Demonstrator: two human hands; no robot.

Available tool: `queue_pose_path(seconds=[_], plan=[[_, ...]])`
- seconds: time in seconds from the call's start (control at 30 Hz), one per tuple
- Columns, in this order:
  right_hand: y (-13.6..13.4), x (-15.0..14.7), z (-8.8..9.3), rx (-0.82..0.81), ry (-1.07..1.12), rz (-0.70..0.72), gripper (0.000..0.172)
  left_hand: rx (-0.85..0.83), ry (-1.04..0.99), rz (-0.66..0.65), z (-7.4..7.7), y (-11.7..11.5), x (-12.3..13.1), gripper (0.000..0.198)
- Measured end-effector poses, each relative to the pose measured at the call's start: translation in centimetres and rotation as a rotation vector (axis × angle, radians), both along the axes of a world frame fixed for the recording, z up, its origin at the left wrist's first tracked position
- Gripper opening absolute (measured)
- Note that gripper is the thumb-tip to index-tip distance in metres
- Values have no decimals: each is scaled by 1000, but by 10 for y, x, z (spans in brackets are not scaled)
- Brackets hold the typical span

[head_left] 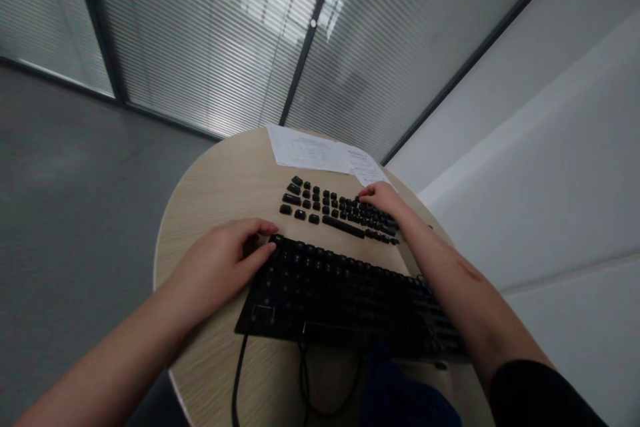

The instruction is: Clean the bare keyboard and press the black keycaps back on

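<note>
A black keyboard (345, 293) with its keycaps off lies on a round wooden table (225, 180). My left hand (220, 267) grips the keyboard's far left corner, with fingers curled over its edge. Beyond the keyboard, loose black keycaps (325, 203) are laid out in rows on the table. My right hand (383, 199) reaches over the keyboard to the right part of those rows, its fingers bent down onto the keycaps. Whether it pinches one is hidden.
Sheets of white paper (310, 150) lie at the table's far edge. The keyboard's black cable (237, 380) hangs off the near edge. A dark blue thing (395, 393) sits below the keyboard. Glass walls with blinds stand behind, a white wall at right.
</note>
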State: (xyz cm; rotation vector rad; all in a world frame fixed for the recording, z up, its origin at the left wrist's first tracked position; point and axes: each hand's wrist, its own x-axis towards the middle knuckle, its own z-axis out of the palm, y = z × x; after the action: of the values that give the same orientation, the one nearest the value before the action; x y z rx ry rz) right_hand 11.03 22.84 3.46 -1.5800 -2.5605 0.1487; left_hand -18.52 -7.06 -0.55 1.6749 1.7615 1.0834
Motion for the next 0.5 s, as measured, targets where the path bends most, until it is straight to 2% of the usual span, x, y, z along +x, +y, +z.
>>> queue_pose_path(seconds=[0.17,0.3,0.4,0.5], plan=[[4,-4,-2,-1,12,-8,16,-17,-5,-13,-1,2,-1,40],[-11,-4,14,87,63,-1,15,-28,17,-9,0,1,-1,41],[-46,4,33,154,132,29,15,-54,30,-3,2,0,0,43],[-106,18,44,151,218,85,17,-59,33,7,4,-1,1,43]])
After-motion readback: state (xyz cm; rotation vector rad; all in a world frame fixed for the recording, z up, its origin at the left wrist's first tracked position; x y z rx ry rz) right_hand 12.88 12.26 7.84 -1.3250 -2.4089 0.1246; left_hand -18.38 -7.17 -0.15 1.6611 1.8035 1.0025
